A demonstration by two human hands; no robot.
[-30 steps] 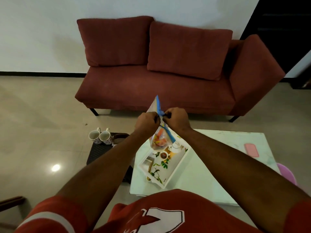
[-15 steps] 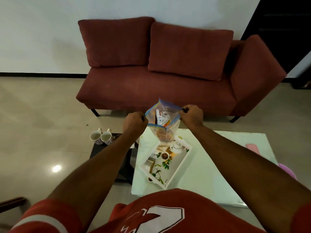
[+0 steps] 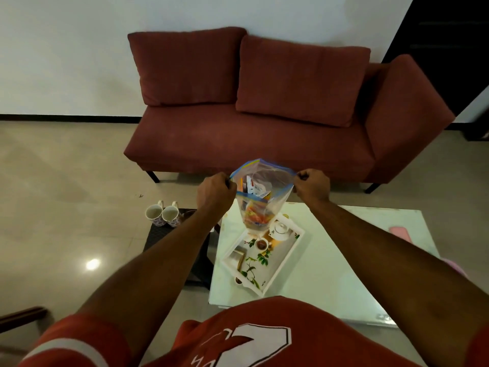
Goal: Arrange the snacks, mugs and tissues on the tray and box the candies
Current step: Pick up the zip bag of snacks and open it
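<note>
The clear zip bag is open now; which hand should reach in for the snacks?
Probably the right hand: the white tray lies on its side, while the left hand keeps the clear zip bag.

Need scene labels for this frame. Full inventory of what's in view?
zip bag: 1, clear with blue seal, held open above the tray, colourful packets inside
tray: 1, white with leaf print, on the table
teapot: 1, white, far end of the tray
small cup: 1, white, on the tray
mugs: 2, white patterned, on the dark stool
dark stool: 1, black, left of the table
table: 1, pale glossy
pink object: 1, right side of the table
sofa: 1, dark red, against the wall
left hand: grips the bag's left rim
right hand: grips the bag's right rim
</note>
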